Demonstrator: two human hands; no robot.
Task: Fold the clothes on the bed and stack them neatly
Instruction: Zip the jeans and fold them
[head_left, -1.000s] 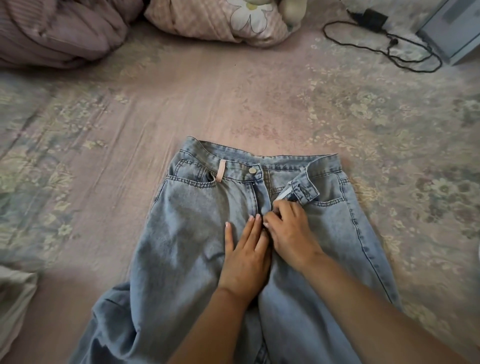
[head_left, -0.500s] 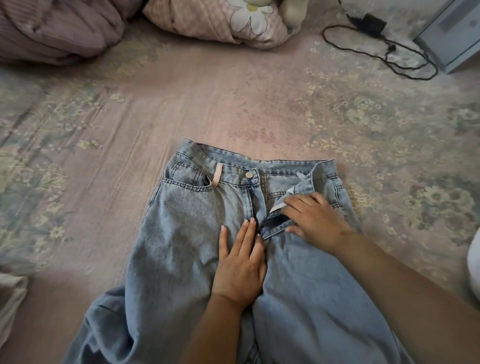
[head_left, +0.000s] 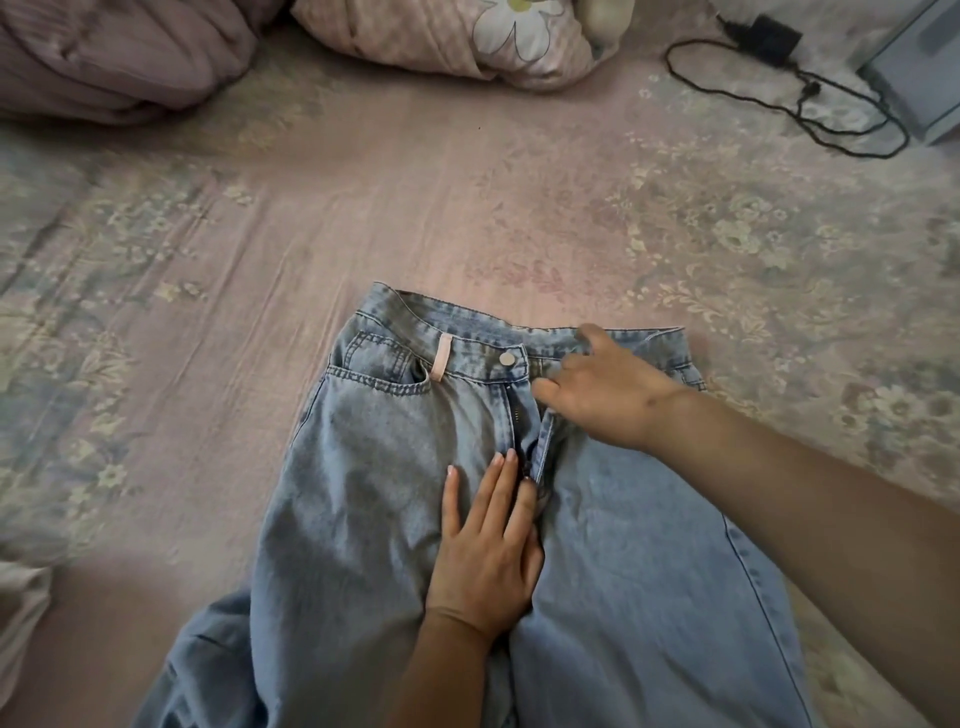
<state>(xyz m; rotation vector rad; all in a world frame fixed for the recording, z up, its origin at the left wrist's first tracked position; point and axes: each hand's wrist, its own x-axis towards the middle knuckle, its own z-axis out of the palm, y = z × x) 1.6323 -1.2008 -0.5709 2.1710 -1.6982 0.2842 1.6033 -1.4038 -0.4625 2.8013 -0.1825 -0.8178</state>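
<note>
On the bed (head_left: 467, 208) our jeans (head_left: 389, 467) lie front-up; left hand (head_left: 488, 551) presses flat beside the open fly, right hand (head_left: 608, 395), fingers loose, smooths the waistband. Flattening step; next, fold leg over leg.

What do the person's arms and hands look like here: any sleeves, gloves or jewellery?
Both forearms are bare as far as the frame shows, with no sleeves in view. The left hand and right hand wear no gloves, and no rings, watch or bracelets are visible. The left hand's fingers have pale nails extending just past the tips. The right hand is slightly blurred.
</note>
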